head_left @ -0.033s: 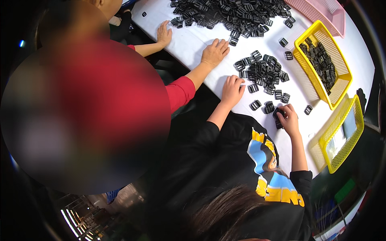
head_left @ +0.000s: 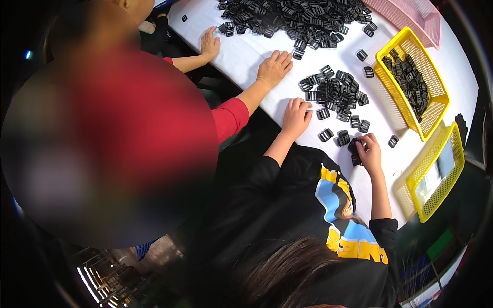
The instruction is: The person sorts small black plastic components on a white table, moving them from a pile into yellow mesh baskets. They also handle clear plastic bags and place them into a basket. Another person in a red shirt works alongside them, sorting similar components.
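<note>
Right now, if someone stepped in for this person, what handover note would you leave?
Left hand: open, flat on the white table beside the small buckle pile.
Right hand: closed on black buckles.
Done: some buckles lie in the yellow basket.
Left: the small pile and the large pile are loose on the table. A co-worker's hand rests close by.

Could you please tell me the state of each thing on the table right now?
left hand, open, fingertips on the white table
right hand, closed on black clips
upper yellow basket, partly filled with clips
lower yellow basket, holding a pale sheet
loose clip pile, spread out
</note>
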Motion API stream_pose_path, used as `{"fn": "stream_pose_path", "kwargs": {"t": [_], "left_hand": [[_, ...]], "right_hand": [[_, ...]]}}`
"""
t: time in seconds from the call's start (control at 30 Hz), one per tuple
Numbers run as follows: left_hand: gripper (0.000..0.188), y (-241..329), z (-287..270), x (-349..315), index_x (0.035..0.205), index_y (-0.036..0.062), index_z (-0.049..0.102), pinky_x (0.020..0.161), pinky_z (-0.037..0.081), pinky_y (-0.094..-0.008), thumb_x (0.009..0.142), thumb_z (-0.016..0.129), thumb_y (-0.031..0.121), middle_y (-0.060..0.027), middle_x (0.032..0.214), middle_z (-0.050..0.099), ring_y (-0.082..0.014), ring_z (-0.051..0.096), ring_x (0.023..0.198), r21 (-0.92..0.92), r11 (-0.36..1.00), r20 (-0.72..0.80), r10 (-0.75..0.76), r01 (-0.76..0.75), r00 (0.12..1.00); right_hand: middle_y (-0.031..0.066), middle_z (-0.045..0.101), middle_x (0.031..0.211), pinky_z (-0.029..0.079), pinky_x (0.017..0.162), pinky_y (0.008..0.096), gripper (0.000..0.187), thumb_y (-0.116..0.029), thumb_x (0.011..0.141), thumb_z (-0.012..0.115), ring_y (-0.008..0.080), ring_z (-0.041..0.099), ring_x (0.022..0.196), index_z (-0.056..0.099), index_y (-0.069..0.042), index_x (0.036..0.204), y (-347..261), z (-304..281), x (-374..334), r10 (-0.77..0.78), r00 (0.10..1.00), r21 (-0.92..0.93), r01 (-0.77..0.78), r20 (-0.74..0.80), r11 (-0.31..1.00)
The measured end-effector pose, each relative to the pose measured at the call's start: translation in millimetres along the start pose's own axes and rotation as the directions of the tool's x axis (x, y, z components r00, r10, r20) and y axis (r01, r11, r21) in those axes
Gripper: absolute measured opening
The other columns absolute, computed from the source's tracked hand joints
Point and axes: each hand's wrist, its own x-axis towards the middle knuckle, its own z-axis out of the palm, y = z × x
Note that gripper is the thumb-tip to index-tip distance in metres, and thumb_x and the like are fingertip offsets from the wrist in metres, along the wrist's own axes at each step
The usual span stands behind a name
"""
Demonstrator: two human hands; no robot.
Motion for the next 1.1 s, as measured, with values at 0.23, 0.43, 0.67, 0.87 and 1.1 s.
{"fn": "stream_pose_path", "kwargs": {"t": [0.23,0.43,0.67,0.87,1.1], "left_hand": [[0.026,10.6,15.2,-4.5,0.084,0.009,0.055,0.072,0.034,-0.0358,0.064,0.064,0.023,-0.0054,0.087,0.046,-0.023,0.042,0.086,-0.005,0.981,0.1,0.191,-0.191,0.977],[0.035,24.0,6.9,9.4,0.087,0.0095,0.056,0.073,0.034,-0.0351,0.063,0.065,0.035,-0.0045,0.087,0.046,-0.0226,0.042,0.086,0.037,0.972,0.144,0.224,-0.231,0.964],[0.031,16.6,34.6,12.1,0.086,0.0066,0.06,0.069,0.038,-0.0347,0.062,0.065,0.026,-0.0044,0.077,0.053,-0.0222,0.048,0.079,0.009,0.953,0.153,0.299,-0.304,0.942],[0.029,20.2,18.5,17.3,0.092,0.0064,0.059,0.069,0.039,-0.0336,0.063,0.061,0.01,-0.0048,0.083,0.05,-0.0227,0.047,0.08,0.011,0.958,0.232,0.275,-0.286,0.933],[0.038,14.4,-4.7,4.6,0.103,0.0099,0.056,0.079,0.036,-0.0357,0.064,0.058,0.012,-0.0084,0.103,0.048,-0.0245,0.043,0.095,-0.048,0.944,0.395,0.317,-0.326,0.862]], "right_hand": [[0.0083,0.053,0.08,0.044,0.062,0.0332,0.031,-0.028,0.066,0.066,0.0256,0.055,0.072,0.058,-0.007,0.089,-21.0,31.6,54.6,-0.018,0.967,-0.206,-0.036,-0.253,0.978],[0.0065,0.052,0.077,0.044,0.061,0.0344,0.025,-0.021,0.063,0.066,0.026,0.054,0.071,0.056,-0.007,0.081,-13.1,44.3,60.9,-0.05,0.971,-0.211,-0.001,-0.236,0.977],[0.0073,0.051,0.077,0.042,0.058,0.0359,0.015,-0.011,0.064,0.061,0.0279,0.053,0.066,0.05,-0.008,0.073,-12.5,20.7,50.5,-0.034,0.948,-0.1,0.003,-0.315,0.995],[0.0066,0.05,0.085,0.044,0.062,0.0351,0.015,-0.008,0.062,0.059,0.0261,0.052,0.078,0.051,-0.008,0.075,26.2,-0.8,63.5,-0.029,0.848,-0.258,-0.129,-0.529,0.957],[0.0109,0.049,0.093,0.041,0.077,0.0358,0.02,-0.012,0.063,0.061,0.0288,0.048,0.087,0.06,-0.009,0.082,23.1,-8.3,56.0,-0.008,0.938,-0.313,-0.107,-0.347,0.944]]}}
